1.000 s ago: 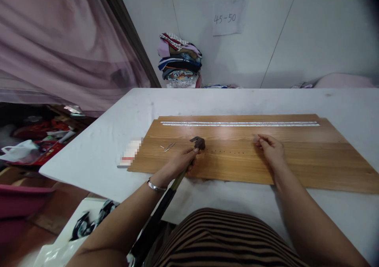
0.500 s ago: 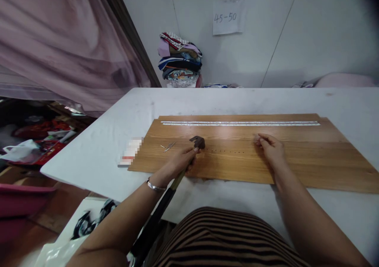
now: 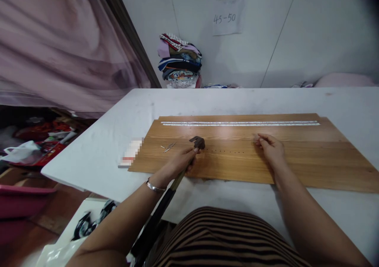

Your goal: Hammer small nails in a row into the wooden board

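My left hand (image 3: 182, 162) is closed round a hammer (image 3: 177, 178), gripping it just below the dark metal claw head (image 3: 198, 142). The black lower handle slants down along my forearm. Thumb and fingers of my right hand (image 3: 271, 145) are pinched together over the wooden board (image 3: 299, 160); what is between them is too small to make out. From the hammer head towards my right hand runs a row of small dark dots (image 3: 224, 151) on the board. Several loose nails (image 3: 169, 147) lie left of the hammer head.
Two pale measuring strips (image 3: 239, 123) lie along the board's far side. The board rests on a white table (image 3: 97, 140), with a blurred-out packet (image 3: 132, 152) at its left end. Folded clothes (image 3: 180, 61) are stacked behind, and a pink curtain (image 3: 59, 42) hangs at left.
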`<state>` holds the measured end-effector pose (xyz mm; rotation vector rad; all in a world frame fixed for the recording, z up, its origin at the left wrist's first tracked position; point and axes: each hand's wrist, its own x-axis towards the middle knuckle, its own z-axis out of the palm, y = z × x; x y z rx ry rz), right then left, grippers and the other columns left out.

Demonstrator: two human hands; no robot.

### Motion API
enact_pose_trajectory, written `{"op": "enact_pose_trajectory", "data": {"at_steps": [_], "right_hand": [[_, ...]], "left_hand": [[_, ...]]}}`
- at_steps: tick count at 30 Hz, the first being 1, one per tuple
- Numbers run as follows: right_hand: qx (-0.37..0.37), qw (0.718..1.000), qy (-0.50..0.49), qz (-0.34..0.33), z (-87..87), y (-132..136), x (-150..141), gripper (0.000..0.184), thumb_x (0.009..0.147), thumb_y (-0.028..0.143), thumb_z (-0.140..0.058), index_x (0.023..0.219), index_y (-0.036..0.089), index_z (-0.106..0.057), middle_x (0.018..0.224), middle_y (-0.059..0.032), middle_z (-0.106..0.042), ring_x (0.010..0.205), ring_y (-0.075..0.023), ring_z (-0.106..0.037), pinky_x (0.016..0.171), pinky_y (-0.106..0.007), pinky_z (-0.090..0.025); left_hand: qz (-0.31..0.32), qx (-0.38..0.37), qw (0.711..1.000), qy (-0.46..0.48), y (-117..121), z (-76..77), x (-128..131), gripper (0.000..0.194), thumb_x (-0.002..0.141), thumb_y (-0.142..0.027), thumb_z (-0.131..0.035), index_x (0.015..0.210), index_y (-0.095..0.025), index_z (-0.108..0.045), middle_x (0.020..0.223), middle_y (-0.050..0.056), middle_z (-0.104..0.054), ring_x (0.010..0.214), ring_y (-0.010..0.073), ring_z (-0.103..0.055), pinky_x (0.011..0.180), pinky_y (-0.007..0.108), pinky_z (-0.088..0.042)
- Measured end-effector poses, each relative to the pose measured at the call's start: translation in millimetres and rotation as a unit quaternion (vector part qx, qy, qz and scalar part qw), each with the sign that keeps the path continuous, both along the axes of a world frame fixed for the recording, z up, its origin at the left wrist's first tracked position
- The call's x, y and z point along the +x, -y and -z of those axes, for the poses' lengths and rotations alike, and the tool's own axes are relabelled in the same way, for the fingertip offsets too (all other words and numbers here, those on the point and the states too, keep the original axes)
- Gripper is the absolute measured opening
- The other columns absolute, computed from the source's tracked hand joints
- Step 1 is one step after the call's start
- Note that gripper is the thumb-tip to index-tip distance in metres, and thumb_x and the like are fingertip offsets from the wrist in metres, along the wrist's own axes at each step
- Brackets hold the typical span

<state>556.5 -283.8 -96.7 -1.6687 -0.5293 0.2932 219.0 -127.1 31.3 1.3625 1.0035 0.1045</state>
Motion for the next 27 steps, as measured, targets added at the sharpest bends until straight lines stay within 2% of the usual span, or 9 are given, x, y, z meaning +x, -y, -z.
{"op": "enact_pose_trajectory", "data": {"at_steps": [6,11,17,27], "right_hand": [[-0.007,1.0,-0.007,0.008,-0.8,-0.2,0.3,0.04,0.074,0.048,-0.069,0.101,0.022,-0.081,0.082,-0.0062,-0.079,0.074,-0.0224,-0.073,0.076,-0.039,-0.06],[-0.016,1.0,-0.004,0.0,1.0,0.9,1.9,0.041,0.077,0.05,-0.068,0.104,0.021,-0.08,0.083,-0.007,-0.079,0.075,-0.0235,-0.074,0.08,-0.042,-0.06],[-0.01,1.0,0.001,0.002,2.1,0.4,1.8,0.04,0.077,0.05,-0.068,0.103,0.022,-0.081,0.083,-0.0063,-0.08,0.075,-0.0222,-0.074,0.076,-0.038,-0.06],[-0.006,1.0,0.009,0.003,1.9,0.7,1.3,0.038,0.078,0.05,-0.069,0.1,0.022,-0.08,0.081,-0.0058,-0.078,0.075,-0.022,-0.073,0.076,-0.039,-0.06]], "left_hand": [[0.006,0.008,1.0,0.002,-0.3,1.6,1.0,0.05,0.092,-0.064,-0.064,0.106,-0.017,-0.061,0.065,-0.005,-0.053,0.043,0.0069,-0.042,0.041,0.021,-0.031],[-0.004,-0.004,1.0,0.0,-0.2,-1.0,0.4,0.053,0.091,-0.066,-0.064,0.111,-0.017,-0.061,0.065,-0.006,-0.052,0.044,0.0074,-0.042,0.042,0.021,-0.031],[0.009,0.011,1.0,-0.002,-1.4,2.6,0.7,0.05,0.091,-0.065,-0.063,0.108,-0.017,-0.062,0.068,-0.004,-0.055,0.045,0.0073,-0.043,0.042,0.021,-0.03],[0.003,-0.004,1.0,0.007,-0.8,1.8,-0.2,0.049,0.093,-0.064,-0.064,0.108,-0.018,-0.061,0.066,-0.005,-0.054,0.043,0.0062,-0.042,0.041,0.02,-0.029]]}}
